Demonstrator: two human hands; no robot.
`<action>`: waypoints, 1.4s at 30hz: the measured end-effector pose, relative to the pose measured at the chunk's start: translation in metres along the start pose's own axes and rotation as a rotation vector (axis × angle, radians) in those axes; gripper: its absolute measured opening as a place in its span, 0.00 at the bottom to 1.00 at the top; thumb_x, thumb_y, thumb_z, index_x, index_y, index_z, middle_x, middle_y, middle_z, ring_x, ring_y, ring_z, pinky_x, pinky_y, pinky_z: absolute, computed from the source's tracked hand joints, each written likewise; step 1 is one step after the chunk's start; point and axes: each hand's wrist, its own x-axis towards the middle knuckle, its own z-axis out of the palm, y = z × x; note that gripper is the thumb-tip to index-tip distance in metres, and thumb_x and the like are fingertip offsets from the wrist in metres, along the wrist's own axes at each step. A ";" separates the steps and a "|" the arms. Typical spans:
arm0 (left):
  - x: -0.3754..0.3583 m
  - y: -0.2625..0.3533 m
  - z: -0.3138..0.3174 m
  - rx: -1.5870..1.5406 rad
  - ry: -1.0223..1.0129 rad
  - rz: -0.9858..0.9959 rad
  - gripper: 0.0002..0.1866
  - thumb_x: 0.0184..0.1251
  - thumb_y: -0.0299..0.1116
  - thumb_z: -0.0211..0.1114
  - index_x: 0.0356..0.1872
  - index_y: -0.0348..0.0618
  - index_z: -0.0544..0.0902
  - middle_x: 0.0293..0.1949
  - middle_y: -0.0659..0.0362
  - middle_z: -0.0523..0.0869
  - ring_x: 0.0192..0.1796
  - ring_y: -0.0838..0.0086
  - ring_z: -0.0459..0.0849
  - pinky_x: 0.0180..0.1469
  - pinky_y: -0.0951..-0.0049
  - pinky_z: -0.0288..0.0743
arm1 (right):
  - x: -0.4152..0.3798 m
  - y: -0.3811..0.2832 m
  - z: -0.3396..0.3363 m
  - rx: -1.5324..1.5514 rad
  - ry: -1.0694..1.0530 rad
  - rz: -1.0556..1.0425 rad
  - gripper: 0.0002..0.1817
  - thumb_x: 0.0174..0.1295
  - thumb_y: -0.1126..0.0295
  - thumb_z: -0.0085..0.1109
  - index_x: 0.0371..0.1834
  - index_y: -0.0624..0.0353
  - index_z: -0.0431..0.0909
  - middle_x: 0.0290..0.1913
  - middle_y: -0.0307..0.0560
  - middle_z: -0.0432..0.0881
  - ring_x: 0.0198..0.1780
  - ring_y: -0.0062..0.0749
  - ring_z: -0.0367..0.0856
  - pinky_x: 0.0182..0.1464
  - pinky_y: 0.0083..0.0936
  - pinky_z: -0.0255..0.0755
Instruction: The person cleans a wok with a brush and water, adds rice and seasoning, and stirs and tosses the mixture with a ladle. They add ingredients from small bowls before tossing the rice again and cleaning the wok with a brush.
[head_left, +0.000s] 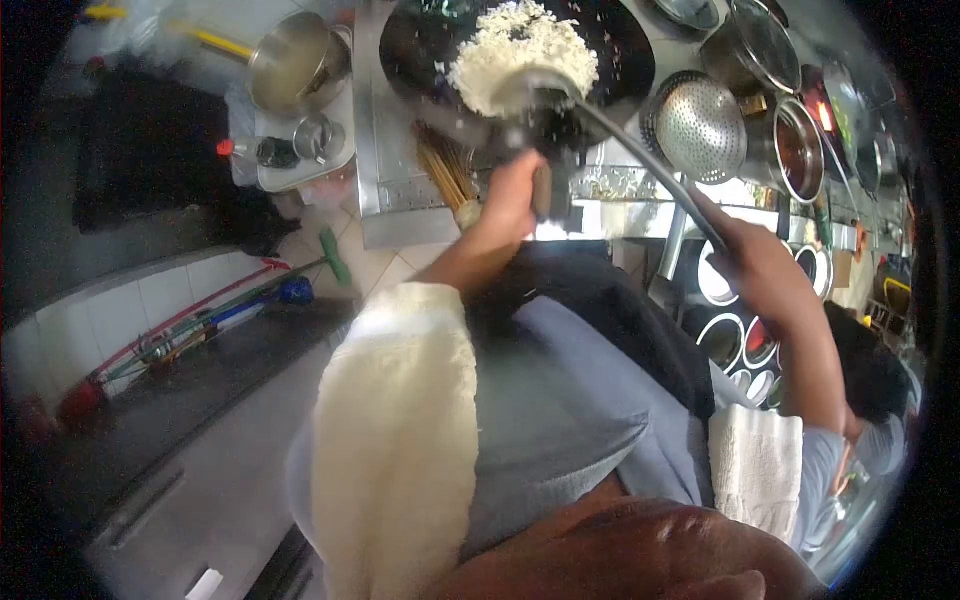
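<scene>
White rice (525, 50) with darker bits lies in a large black wok (415, 50) at the top of the view, some grains loose above its surface. My left hand (512, 195) is closed round the wok's handle (542, 190) at its near side. My right hand (755, 262) grips the long metal handle of a ladle (640, 150), whose bowl rests against the near part of the rice. A bamboo brush (447, 170) lies just left of my left hand.
A perforated strainer (702, 125) and metal pots (798, 150) stand right of the wok. Several round containers (720, 340) sit below them. A steel pot (298, 62) is at the left. Another person (870, 365) is at the far right.
</scene>
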 end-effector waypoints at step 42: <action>0.081 0.040 -0.008 0.137 -0.187 -0.035 0.10 0.61 0.38 0.61 0.34 0.41 0.80 0.30 0.56 0.83 0.29 0.62 0.84 0.35 0.61 0.81 | 0.151 0.021 0.096 1.412 0.038 -0.128 0.16 0.72 0.62 0.53 0.43 0.66 0.80 0.30 0.48 0.82 0.27 0.30 0.81 0.29 0.26 0.77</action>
